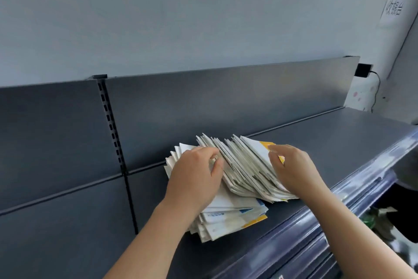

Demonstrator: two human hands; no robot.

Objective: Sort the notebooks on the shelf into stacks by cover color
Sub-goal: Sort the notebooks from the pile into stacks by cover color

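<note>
Head-cam view looking down at a dark grey shelf (339, 143). Nearest: two bare forearms come in from the bottom edge, reaching fwd. At R, below the shelf's front lip, there's a lower level w/ blurry green and white items, too unclear to name.

At centre of the shelf, a flat stack (233, 217) of notebooks lies covers up. They're mostly white w/ blue and yellow bands at the near edges. Its long axis runs diag., near-R to far-L.

L hand (194, 172) rests on that stack, grip curled, thumb and forefinger pinched on page edges at the L side of the fanned notebooks (244, 165). Those stand tilted on edge just beyond and R of the flat stack, touching it, spread like a hand of cards. Their long edges run from shelf front toward the back, top corners pointing at the back panel (226, 102).

R hand (291, 168) is at the fan's R end, grip clamped on the outermost one, a yellow-cornered notebook (262, 145).

Farther back: slotted upright (108, 120) in the panel, pale wall (181, 18), paper sign (393, 9) far R, black adapter (363, 70) w/ cable.
</note>
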